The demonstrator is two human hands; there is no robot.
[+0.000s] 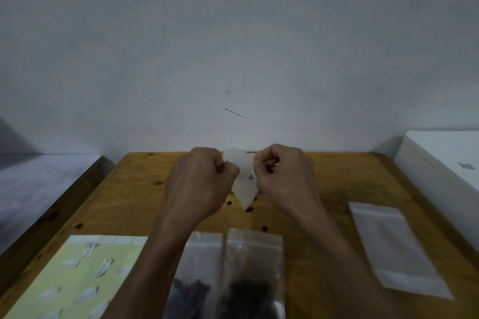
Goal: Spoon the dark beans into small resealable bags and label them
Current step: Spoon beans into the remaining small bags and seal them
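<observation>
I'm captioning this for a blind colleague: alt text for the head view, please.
Both hands, left hand and right hand, pinch a small clear bag above a wooden table. Two bean-filled bags lie nearest, a label sheet left, empty bags right.

Pale grey-white painted wall [233, 46] fills the upper field, marked by a short dark streak [236, 113] and scattered specks. A wooden table [324, 171] with dark knots abuts the wall along its far edge. Beyond its left edge stands a grey surface with a dark rim [39, 189]; beyond its right edge, a white block-like surface [440, 158]. Lighting is dim and even.
</observation>
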